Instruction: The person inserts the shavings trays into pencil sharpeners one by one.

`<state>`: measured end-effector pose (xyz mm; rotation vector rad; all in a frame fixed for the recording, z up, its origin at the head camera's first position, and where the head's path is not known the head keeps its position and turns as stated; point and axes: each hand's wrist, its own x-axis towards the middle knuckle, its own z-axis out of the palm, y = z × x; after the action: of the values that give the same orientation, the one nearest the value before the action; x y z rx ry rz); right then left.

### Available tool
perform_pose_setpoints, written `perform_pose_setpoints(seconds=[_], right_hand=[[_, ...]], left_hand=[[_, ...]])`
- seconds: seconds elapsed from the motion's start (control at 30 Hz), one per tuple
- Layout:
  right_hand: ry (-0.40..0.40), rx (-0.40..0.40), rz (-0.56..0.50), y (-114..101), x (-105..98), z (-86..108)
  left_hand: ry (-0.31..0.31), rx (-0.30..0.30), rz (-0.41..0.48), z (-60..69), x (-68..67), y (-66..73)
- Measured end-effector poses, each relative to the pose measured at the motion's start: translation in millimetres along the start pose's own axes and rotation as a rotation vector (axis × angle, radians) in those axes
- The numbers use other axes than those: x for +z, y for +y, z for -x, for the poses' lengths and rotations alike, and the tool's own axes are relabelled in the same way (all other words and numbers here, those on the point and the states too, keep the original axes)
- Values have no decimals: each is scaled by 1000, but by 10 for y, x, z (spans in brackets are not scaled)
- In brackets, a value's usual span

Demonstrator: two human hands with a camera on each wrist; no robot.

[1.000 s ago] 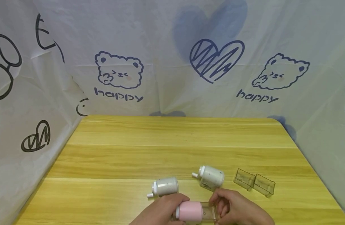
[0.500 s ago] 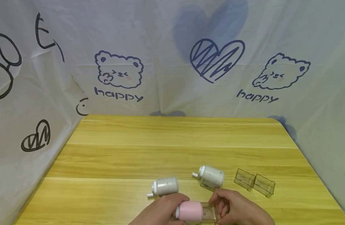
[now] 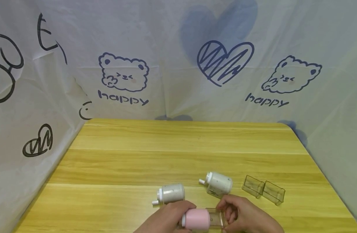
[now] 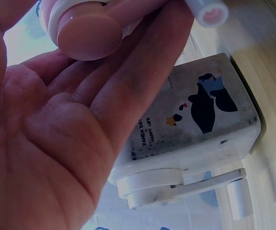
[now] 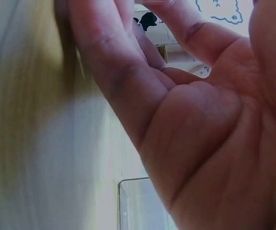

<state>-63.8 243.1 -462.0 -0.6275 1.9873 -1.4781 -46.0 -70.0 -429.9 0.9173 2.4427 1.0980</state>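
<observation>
A pink crank pencil sharpener (image 3: 197, 219) lies near the front edge of the table. My left hand (image 3: 169, 216) grips it at its crank end, and in the left wrist view the pink crank (image 4: 90, 31) shows beside the fingers. From the sharpener's right end a clear brownish shavings drawer (image 3: 216, 219) sticks out, partly inside the body as far as I can see. The fingers and thumb of my right hand (image 3: 245, 215) pinch the drawer's outer end. The right wrist view shows mostly palm, with the fingertips hidden.
Two white crank sharpeners lie just beyond the hands, one at left (image 3: 172, 193) and one at centre (image 3: 219, 183). Two clear drawers, one (image 3: 253, 186) and another (image 3: 273, 192), sit to the right. A white printed cloth (image 3: 172, 81) hangs behind the wooden table (image 3: 166, 155).
</observation>
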Motion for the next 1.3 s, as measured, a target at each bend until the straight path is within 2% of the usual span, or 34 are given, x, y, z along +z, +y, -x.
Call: perform_pose_setpoints(seconds=[0.3,0.67,1.0,1.3], right_hand=[[0,-25,29,-2,3,-2],[-30,-10,-5,1,-17,6],[-40,-27,-25,3,2,-33],[-32,-27,-18,13,19,-47]], left_hand=[[5,19,-21,0,0,-4],[4,16,2,-6,4,-2],[33,49,16,-2,27,-18],[19,12,67,-1,14,-10]])
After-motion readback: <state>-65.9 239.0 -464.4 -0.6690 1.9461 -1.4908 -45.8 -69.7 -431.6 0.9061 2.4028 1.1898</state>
